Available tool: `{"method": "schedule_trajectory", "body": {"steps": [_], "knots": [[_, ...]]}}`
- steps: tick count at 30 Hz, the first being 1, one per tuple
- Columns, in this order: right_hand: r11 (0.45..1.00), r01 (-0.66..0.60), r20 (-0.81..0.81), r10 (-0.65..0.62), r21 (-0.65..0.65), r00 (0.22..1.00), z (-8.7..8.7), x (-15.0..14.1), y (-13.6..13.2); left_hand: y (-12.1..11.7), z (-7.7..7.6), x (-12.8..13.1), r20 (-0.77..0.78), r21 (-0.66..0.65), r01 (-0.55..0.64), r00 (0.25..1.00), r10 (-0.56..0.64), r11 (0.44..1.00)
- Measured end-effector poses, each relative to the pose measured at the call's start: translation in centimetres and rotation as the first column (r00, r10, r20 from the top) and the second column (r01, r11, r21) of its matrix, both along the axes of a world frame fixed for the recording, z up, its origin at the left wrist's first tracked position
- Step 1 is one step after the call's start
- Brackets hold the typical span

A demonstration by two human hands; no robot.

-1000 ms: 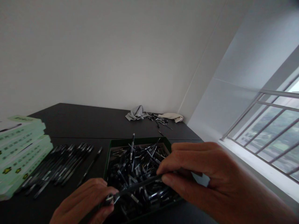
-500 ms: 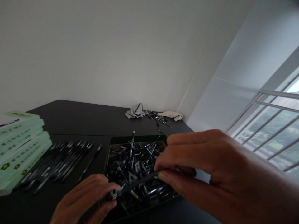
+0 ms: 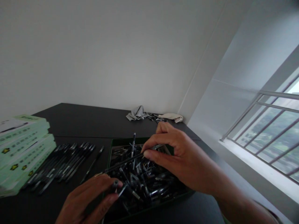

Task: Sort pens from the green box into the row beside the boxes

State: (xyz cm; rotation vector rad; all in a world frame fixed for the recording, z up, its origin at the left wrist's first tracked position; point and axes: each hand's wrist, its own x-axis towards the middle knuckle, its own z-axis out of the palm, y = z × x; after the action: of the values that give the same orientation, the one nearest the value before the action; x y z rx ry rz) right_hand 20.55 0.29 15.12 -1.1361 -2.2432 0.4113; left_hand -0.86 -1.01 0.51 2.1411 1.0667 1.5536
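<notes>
In a pinch between thumb and fingers, my right hand [image 3: 170,146] holds a slim dark pen [image 3: 126,162] across the box. Its far end reaches left to just above my left hand [image 3: 93,196]. That hand is closed on a short dark pen part [image 3: 115,184], seen end-on; whether it is a cap or a barrel I cannot tell. Below both hands stands a dark green box [image 3: 111,152] heaped with loose pen parts [image 3: 142,183], black and clear. One pen [image 3: 133,144] sticks up from the heap.
A row of black pens [image 3: 63,161] lies left of the box, with a single pen [image 3: 92,165] beside it. Light green boxes [image 3: 23,146] are stacked at far left. Behind are a grey cloth [image 3: 136,113], a cream cloth [image 3: 171,117] and a small pen pile [image 3: 153,117].
My right hand has moved left and away from me with the slim pen, whose end now lies above my left hand. My left hand has shifted slightly right, still gripping its piece.
</notes>
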Motion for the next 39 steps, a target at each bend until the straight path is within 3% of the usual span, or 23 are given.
{"method": "schedule_trajectory", "body": {"steps": [3,5,8,14,39], "knots": [[0.958,-0.122,-0.203,0.069,-0.261,0.977,-2.6,-1.2,1.2,0.0,0.5,0.3,-0.005,-0.051,0.016,1.0,-0.017,0.999],[0.934,-0.222,-0.355,0.115,-0.279,0.928,-3.9,-2.1,1.1,0.0,0.6,0.4,-0.003,-0.058,0.006,1.0,-0.006,0.998],[0.929,-0.313,-0.47,0.19,-0.198,0.862,-5.1,-2.9,0.1,0.0,0.6,0.5,0.011,-0.038,0.005,1.0,-0.004,0.999],[0.958,-0.277,-0.473,0.21,-0.075,0.856,-5.6,-3.0,-0.5,0.1,0.6,0.4,0.005,-0.013,0.022,1.0,-0.022,1.0],[0.959,-0.283,-0.463,0.262,0.024,0.847,-5.9,-3.3,-0.2,0.1,0.6,0.2,-0.012,-0.045,0.079,0.997,-0.08,0.996]]}}
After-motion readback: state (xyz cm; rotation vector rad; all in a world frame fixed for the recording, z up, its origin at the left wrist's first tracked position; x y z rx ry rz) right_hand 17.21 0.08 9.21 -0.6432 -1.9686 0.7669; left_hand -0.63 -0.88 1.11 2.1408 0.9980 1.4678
